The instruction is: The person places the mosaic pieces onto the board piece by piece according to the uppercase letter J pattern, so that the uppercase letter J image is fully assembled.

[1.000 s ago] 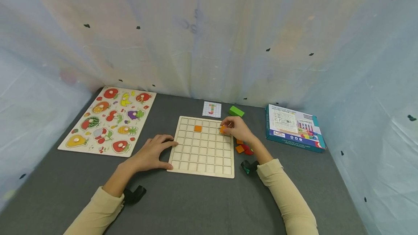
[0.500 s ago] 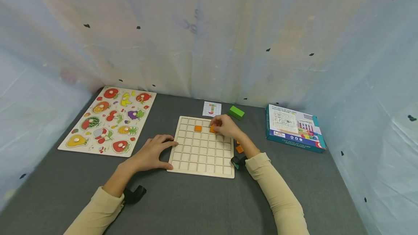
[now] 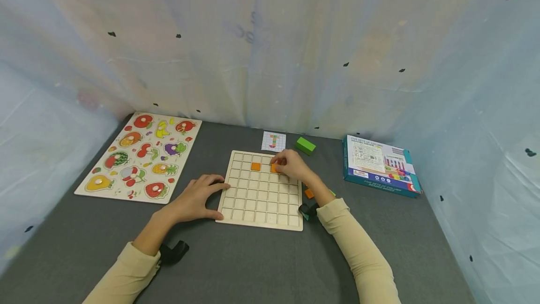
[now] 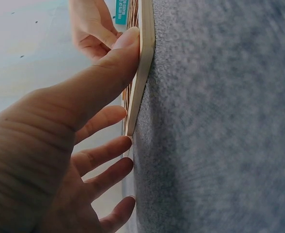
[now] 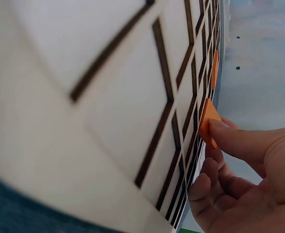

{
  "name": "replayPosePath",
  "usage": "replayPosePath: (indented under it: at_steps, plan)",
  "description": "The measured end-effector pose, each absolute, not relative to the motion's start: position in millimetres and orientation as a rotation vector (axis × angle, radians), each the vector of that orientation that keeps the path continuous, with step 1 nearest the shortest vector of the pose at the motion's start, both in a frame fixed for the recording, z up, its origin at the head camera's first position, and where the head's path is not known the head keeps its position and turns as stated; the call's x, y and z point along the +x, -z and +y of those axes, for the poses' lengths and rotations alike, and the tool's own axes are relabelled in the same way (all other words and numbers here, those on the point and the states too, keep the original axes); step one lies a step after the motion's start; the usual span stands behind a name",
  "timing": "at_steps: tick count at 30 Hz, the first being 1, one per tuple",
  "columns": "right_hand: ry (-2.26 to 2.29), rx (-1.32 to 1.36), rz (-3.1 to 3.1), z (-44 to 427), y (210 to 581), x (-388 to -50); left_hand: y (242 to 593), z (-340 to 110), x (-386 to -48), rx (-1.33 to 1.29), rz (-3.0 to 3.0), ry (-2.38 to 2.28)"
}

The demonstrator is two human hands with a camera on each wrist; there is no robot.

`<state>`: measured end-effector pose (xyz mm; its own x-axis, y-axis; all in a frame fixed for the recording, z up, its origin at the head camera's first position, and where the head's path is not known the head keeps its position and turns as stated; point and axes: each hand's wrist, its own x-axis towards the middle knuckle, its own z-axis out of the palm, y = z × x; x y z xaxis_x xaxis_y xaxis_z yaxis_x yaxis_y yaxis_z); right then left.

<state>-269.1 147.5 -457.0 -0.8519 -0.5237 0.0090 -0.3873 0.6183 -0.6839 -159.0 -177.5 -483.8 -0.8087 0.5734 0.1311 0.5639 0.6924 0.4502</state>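
Head view shows the right hand [image 3: 293, 164] pinching a flat, square orange tile [image 3: 273, 168] at the upper part of a pale wooden grid board [image 3: 262, 195], one bare cell right of a matching orange tile [image 3: 255, 166]. The left hand [image 3: 196, 202], farther off, touches the board's left edge with loosely spread fingers. Beneath stretches a dark grey tabletop [image 3: 261, 266], backed by pale hanging sheeting [image 3: 278, 60].

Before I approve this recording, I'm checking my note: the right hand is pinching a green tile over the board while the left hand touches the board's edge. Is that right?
Not quite: the tile is orange, not green, as the right wrist view shows. The right hand does pinch it over the board, and the left hand touches the board's edge.
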Motion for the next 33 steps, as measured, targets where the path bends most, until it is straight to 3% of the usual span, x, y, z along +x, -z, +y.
replayPosePath:
  at_steps: [33]
  plan:
    - [1.042, -0.663, 2.662, 143.4, 451.7, -261.4, 484.9, -178.4, -159.4, 0.969, 2.874, -0.756]
